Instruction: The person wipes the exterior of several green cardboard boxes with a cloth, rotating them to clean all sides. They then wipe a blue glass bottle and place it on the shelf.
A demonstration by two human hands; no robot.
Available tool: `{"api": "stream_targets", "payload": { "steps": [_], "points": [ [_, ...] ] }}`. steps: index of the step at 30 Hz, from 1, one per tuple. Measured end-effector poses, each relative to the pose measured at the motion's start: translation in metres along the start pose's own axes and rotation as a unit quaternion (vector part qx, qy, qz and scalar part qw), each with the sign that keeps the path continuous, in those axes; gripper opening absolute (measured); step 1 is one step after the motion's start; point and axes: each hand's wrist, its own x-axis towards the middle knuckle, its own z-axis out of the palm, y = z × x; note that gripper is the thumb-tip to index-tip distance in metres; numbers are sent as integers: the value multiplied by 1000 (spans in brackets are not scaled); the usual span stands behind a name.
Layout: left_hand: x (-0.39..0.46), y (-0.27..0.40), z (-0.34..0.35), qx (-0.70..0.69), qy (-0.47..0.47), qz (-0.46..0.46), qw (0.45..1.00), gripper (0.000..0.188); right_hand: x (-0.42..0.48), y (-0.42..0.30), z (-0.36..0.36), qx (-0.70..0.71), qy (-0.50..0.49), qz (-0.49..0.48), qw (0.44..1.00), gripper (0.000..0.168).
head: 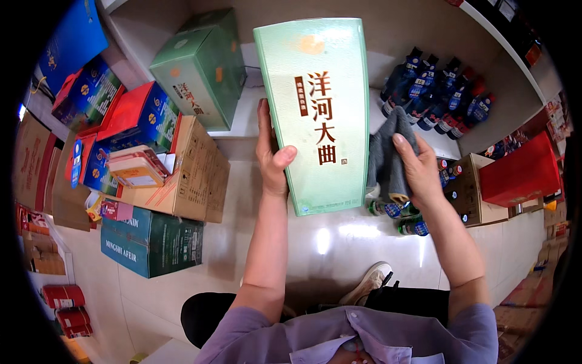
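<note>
A tall pale-green gift box (323,118) with large printed characters is held upright in front of me, above the floor. My left hand (273,157) grips its left edge, thumb on the front face and fingers along the side. In my right hand (420,170) is a folded grey cloth (392,150), pinched under the thumb at the box's right side. The cloth lies close to that side; whether it touches is hard to tell. On the shelf behind, to the left, stands a matching green box (204,73).
Several dark bottles with blue tags (436,95) stand on the white shelf at right. Green bottles (400,218) stand on the floor below. A red box (520,170) lies at right. Cardboard cartons (200,173), a teal carton (150,241) and blue-red boxes (141,118) are stacked at left.
</note>
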Motion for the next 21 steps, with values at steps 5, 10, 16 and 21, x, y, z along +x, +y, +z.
{"api": "stream_targets", "payload": {
  "steps": [5,10,16,21],
  "points": [
    [16,-9,2,189,-25,146,971,104,4,21,37,45,59,-41,996,40],
    [19,-19,9,162,-54,82,982,75,14,24,25,-50,97,-203,973,39],
    [9,-16,-11,-61,-66,-100,991,64,17,2,11,93,51,-22,994,37],
    [-11,-35,-18,-152,-11,-185,971,68,9,0,14,84,55,25,995,37]
  ]
}}
